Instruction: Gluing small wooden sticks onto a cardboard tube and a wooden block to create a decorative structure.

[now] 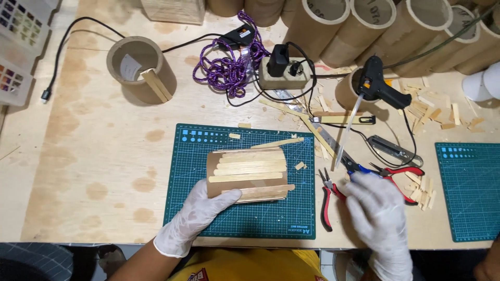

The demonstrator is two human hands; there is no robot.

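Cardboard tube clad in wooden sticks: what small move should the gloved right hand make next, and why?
Probably close on the blue-handled pliers: the right hand rests over them, while the left hand steadies the cardboard tube clad in wooden sticks, whose lowest stick overhangs.

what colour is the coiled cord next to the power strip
Purple with dark flecks, the coiled cord beside the power strip; head view.

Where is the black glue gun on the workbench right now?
In the head view, the black glue gun is at upper right, resting on a short cardboard tube, right of the power strip and beyond the right hand.
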